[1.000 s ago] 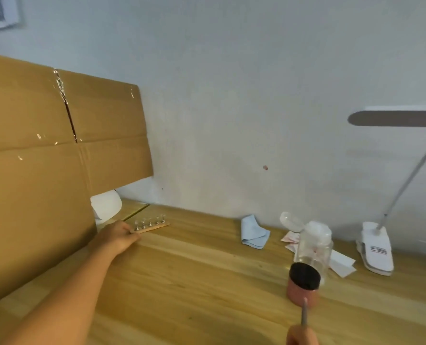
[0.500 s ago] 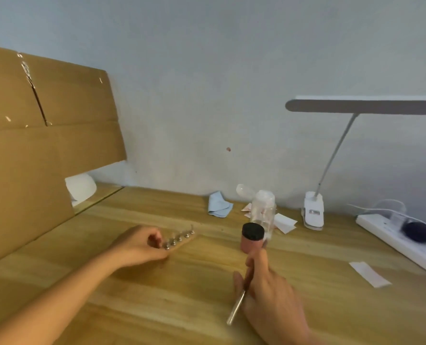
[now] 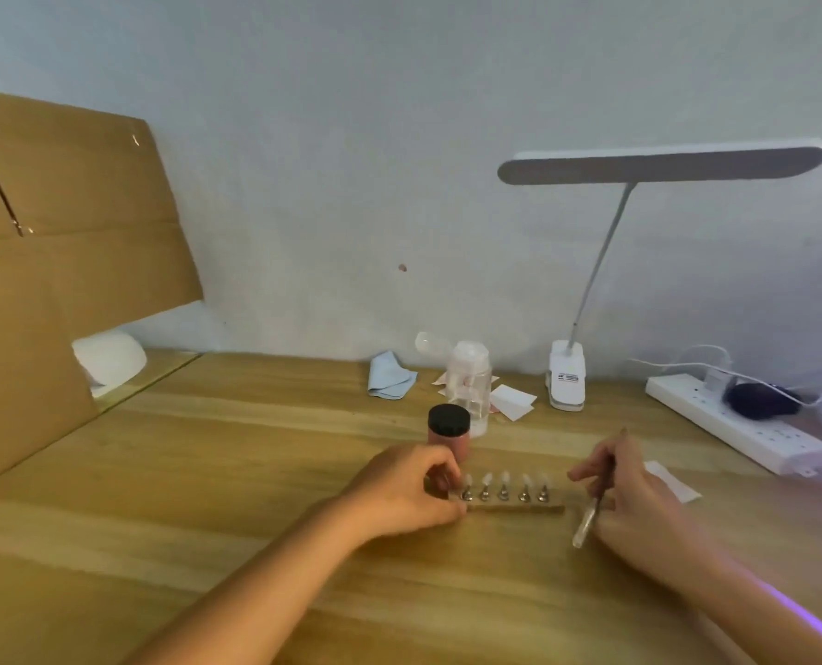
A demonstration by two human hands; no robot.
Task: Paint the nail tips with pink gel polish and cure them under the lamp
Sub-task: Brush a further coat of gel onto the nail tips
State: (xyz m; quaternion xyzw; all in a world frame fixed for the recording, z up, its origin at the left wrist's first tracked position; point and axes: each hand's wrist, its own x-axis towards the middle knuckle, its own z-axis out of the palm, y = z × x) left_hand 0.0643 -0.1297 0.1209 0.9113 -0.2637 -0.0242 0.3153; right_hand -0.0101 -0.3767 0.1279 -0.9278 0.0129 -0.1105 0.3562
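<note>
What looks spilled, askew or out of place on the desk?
Nothing spilled or toppled. Only oddities: a small pink spot on the wall, and the pink gel jar is capped though the right hand holds the brush. The nail tip holder lies flat, held by the left hand.

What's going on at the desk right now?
A person's left hand pinches the left end of a narrow wooden strip carrying five pale nail tips on small metal stands. The right hand holds a slim clear-handled brush just right of the strip, off the tips. The pink jar with a black lid stands closed behind; the tips look unpainted.
</note>
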